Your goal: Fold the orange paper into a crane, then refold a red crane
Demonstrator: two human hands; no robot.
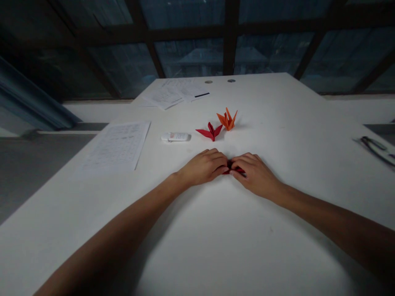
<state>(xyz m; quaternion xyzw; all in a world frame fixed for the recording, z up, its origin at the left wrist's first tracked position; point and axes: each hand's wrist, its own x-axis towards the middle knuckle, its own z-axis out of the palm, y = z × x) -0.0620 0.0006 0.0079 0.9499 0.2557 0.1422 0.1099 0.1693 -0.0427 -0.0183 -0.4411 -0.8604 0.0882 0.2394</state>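
Between my fingertips, low over the white table, is a small piece of folded red paper (230, 167), mostly covered by the hands. My left hand (207, 166) pinches it from the left, fingers curled. From the other side my right hand (253, 172) grips it, thumb in front and fingers behind. Just beyond the hands stand two folded paper cranes: a red crane (211, 131) and, slightly farther back and to the right, an orange crane (227, 121). How far the paper between my hands is folded cannot be made out.
A white remote control (175, 137) lies left of the cranes on the white table (210, 234). Printed sheets (115, 146) lie at the left, more papers (173, 93) with a black pen (202, 95) at the back. Dark-handled pliers or scissors (375, 144) rest near the right edge.
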